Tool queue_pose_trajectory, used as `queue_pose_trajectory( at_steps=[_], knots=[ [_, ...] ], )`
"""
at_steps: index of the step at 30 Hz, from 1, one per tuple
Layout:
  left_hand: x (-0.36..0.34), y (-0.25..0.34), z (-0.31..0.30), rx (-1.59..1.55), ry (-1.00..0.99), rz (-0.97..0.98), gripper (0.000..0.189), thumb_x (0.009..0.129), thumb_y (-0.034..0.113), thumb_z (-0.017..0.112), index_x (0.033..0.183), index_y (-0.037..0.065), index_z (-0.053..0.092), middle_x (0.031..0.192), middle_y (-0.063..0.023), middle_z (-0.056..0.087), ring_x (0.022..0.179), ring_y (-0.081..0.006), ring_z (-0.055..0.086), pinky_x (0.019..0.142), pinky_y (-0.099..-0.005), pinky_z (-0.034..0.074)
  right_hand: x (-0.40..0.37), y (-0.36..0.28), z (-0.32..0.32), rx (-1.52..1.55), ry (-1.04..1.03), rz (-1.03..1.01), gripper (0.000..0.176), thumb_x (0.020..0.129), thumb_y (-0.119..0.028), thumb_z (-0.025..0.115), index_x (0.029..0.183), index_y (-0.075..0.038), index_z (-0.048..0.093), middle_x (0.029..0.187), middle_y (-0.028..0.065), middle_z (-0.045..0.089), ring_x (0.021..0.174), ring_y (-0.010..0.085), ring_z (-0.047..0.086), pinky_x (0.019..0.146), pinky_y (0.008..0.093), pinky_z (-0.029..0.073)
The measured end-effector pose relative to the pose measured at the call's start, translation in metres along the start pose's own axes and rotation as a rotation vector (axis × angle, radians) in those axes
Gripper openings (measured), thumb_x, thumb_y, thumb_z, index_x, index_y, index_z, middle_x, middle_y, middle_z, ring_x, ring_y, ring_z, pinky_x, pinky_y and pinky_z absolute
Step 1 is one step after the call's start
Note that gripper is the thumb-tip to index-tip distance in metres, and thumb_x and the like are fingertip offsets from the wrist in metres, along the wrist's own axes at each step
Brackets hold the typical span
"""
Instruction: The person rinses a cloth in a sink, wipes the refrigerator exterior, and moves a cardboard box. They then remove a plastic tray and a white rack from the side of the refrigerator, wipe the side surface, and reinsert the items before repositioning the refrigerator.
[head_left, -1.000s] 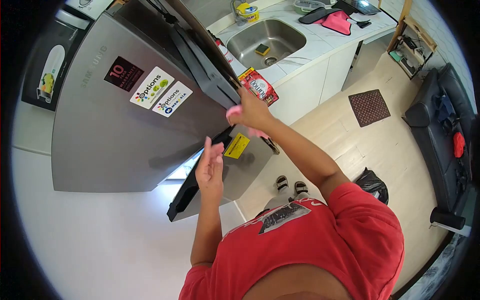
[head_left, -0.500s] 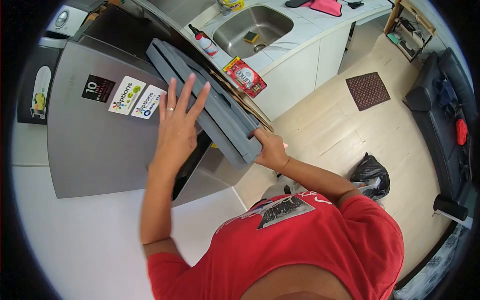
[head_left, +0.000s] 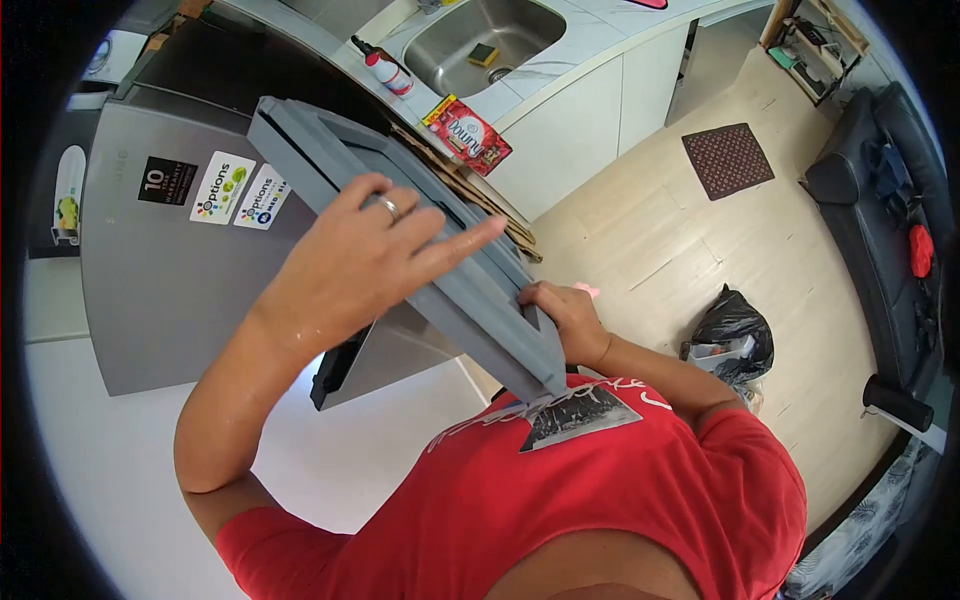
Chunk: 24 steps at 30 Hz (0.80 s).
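Observation:
A flat grey plastic panel with a ridged frame slants across the front of me, its near end against my red shirt. My right hand is wrapped around the grip at its lower right end. On the upper side, my left hand is bent over the panel, index finger stretched out and the other fingers curled; the thumb is hidden. A ring shows on one finger, and the wrist looks wet. Behind the panel's far edge stand flattened cardboard sheets.
To the left is a silver refrigerator with stickers. The counter holds a sink with a sponge, a red-and-white bottle and a red Downy pack. On the floor are a black bag and a mat; a sofa stands right.
The panel has come closer to my body, moving down and right in view. My left hand has gone from spread fingers to curled ones over the panel. My right hand keeps its hold.

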<state>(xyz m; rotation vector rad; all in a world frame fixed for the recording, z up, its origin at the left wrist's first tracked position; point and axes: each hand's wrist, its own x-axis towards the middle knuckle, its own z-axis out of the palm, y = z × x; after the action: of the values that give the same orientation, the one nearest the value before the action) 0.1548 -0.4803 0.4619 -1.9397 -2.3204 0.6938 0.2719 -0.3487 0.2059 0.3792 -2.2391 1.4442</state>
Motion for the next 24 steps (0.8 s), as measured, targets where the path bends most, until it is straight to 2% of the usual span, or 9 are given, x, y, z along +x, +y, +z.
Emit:
queue_pose_trajectory(
  at_steps=[12,16,17,19,20,21,22,23,24],
  knots=[
    [0.023,0.027,-0.053,-0.065,0.252,0.105,0.057,0.07,0.006,0.058,0.125,0.02,0.05,0.082,0.0005,0.054,0.081,-0.0159,0.053,0.077,-0.033,0.04,-0.036,-0.007,-0.054,0.02,0.004,-0.124,0.029,0.069,-0.02,0.064,0.092,-0.006,0.055,0.085,0.0073,0.061,0.066,0.0227,0.06,0.056,0.0317,0.046],
    [0.05,0.049,-0.073,-0.152,0.365,0.127,0.043,0.063,0.007,0.064,0.105,0.011,0.055,0.073,-0.0045,0.058,0.074,-0.0211,0.059,0.066,-0.035,0.044,-0.163,0.098,-0.082,0.875,-0.35,0.909,0.067,0.089,-0.051,0.037,0.136,-0.005,0.031,0.138,0.0081,0.036,0.122,0.0165,0.037,0.095,0.033,0.038],
    [0.056,0.052,-0.079,-0.181,0.4,0.157,0.039,0.061,0.008,0.067,0.098,0.008,0.057,0.07,-0.0062,0.059,0.071,-0.0228,0.06,0.063,-0.0357,0.046,-0.09,-0.011,-0.135,0.847,-0.424,0.859,0.074,0.086,-0.057,0.037,0.138,-0.004,0.028,0.143,0.0043,0.029,0.127,0.018,0.031,0.106,0.0346,0.024],
    [0.062,0.061,-0.088,-0.204,0.443,0.186,0.035,0.059,0.008,0.069,0.092,0.005,0.058,0.068,-0.0078,0.06,0.069,-0.0245,0.062,0.059,-0.0364,0.047,-0.099,-0.047,-0.166,-0.26,-0.298,0.348,0.061,0.087,-0.046,0.041,0.134,-0.007,0.035,0.136,0.0123,0.038,0.121,0.0244,0.041,0.099,0.04,0.035],
    [0.065,0.067,-0.09,-0.207,0.467,0.187,0.046,0.059,0.012,0.07,0.102,0.006,0.055,0.067,-0.0093,0.06,0.067,-0.0271,0.062,0.057,-0.0379,0.048,-0.12,-0.037,-0.188,-0.081,-0.337,0.663,0.067,0.081,-0.058,0.043,0.127,-0.009,0.047,0.134,0.0105,0.041,0.121,0.024,0.041,0.099,0.0438,0.032],
    [0.067,0.072,-0.089,-0.22,0.489,0.197,0.057,0.06,0.016,0.071,0.113,0.007,0.052,0.067,-0.0108,0.061,0.066,-0.0297,0.062,0.056,-0.0395,0.048,-0.146,-0.014,-0.189,-0.41,0.109,0.39,0.066,0.08,-0.058,0.048,0.111,0.0,0.056,0.116,0.0142,0.057,0.093,0.0233,0.06,0.08,0.0414,0.048],
    [0.068,0.074,-0.086,-0.232,0.495,0.209,0.057,0.06,0.016,0.071,0.113,0.007,0.052,0.067,-0.0108,0.061,0.066,-0.0297,0.062,0.056,-0.0395,0.048,-0.123,-0.056,-0.194,0.151,0.277,0.642,0.06,0.082,-0.049,0.052,0.101,0.007,0.056,0.089,0.0177,0.065,0.054,0.0197,0.061,0.046,0.0314,0.051],
    [0.071,0.073,-0.083,-0.283,0.467,0.167,0.06,0.059,0.018,0.072,0.114,0.006,0.051,0.069,-0.0121,0.062,0.068,-0.0302,0.063,0.057,-0.0395,0.048,-0.1,-0.073,-0.184,0.138,0.628,0.468,0.051,0.082,-0.039,0.057,0.095,0.01,0.052,0.075,0.0212,0.064,0.034,0.0153,0.051,0.027,0.0232,0.038],
    [0.078,0.073,-0.079,-0.336,0.439,0.134,0.064,0.057,0.021,0.073,0.115,0.005,0.05,0.072,-0.0134,0.063,0.069,-0.0307,0.063,0.058,-0.0396,0.049,-0.109,-0.066,-0.209,0.197,0.53,0.628,0.054,0.084,-0.026,0.059,0.119,0.006,0.032,0.076,0.0262,0.062,0.036,0.0229,0.054,0.03,0.0306,0.045]
  ],
)
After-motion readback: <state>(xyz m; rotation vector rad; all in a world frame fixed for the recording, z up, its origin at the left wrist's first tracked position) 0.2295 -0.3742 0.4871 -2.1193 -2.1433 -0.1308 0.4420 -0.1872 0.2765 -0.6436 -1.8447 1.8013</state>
